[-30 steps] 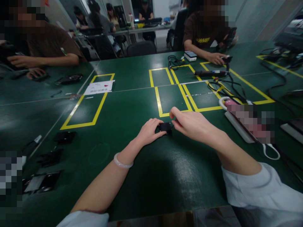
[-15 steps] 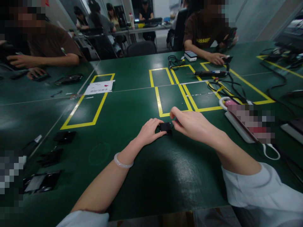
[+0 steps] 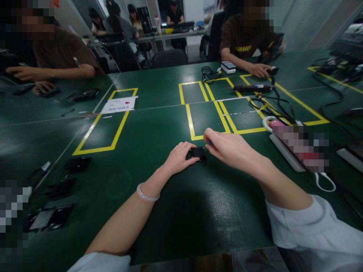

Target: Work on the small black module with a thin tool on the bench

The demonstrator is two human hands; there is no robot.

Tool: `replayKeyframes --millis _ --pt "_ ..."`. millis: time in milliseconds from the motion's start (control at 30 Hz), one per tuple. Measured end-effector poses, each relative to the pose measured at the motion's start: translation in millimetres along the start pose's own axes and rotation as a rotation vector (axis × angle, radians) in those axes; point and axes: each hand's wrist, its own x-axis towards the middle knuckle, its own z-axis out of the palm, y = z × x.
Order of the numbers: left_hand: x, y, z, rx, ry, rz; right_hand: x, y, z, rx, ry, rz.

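My left hand point(image 3: 180, 156) grips a small black rectangular part point(image 3: 197, 152) from its left side, thumb at the near edge and fingers at the far edge. The part rests on or just above the green table point(image 3: 176, 211). On its right side, my right hand point(image 3: 225, 146) is closed in a pinch. A thin dark tip shows between those fingertips and reaches toward the part's right edge; most of what they hold is hidden, so its kind cannot be made out.
Black parts point(image 3: 53, 217) lie in a column at the left. A labelled paper point(image 3: 119, 105) sits within yellow tape. To the right are a pink-and-white case point(image 3: 295, 145), tangled cables point(image 3: 272, 104) and a black pen-like driver point(image 3: 251, 88). Co-workers sit across the table.
Almost nothing differs. My left hand stays on the black part, and my right fingers have turned very slightly at its right edge.
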Motion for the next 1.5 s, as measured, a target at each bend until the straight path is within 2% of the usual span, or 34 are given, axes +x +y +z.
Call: replayKeyframes --millis 300,567,800,1000,1267,1500 --pt "0.8 0.5 -1.0 0.000 -0.009 -0.001 2.6 -3.8 -0.3 -0.089 -0.037 0.065" --pt "0.4 -0.3 0.2 0.002 -0.010 -0.004 -0.4 -2.9 -0.1 -0.035 0.024 0.021" --pt "0.7 0.0 -0.1 0.006 -0.012 0.000 3.3 -3.5 1.5 -0.123 -0.025 0.067" --pt "0.6 0.2 -0.4 0.009 -0.014 -0.007 0.8 -5.2 -0.2 -0.044 -0.014 0.051" --pt "0.3 0.5 -1.3 0.000 -0.015 -0.003 1.2 -5.0 -1.8 -0.085 -0.055 0.044" --pt "0.6 2.5 -3.1 -0.008 -0.013 -0.013 -1.2 -4.3 -4.1 -0.002 -0.024 0.016"
